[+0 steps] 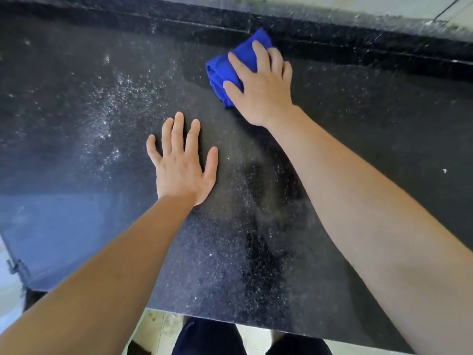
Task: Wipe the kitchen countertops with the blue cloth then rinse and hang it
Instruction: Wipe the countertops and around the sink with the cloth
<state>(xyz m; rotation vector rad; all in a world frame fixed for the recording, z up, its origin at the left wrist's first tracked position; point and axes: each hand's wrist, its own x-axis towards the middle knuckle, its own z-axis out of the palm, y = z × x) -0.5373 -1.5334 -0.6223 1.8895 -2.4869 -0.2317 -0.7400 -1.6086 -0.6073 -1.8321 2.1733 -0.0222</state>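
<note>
A bunched blue cloth [225, 70] lies on the black speckled countertop [89, 111], near the raised back ledge. My right hand [261, 85] presses down on the cloth with fingers spread and fairly straight, covering its right half. My left hand [179, 162] rests flat on the counter, fingers spread, nearer the front edge and left of the cloth, holding nothing. Wet streaks and droplets glisten on the counter left of my left hand.
A raised black back ledge [358, 44] runs along the rear, with a pale wall [384, 8] above it. The counter's front edge [230, 320] is close to me, with tiled floor and dark trousers below. A metal hinge [16, 267] shows at the lower left.
</note>
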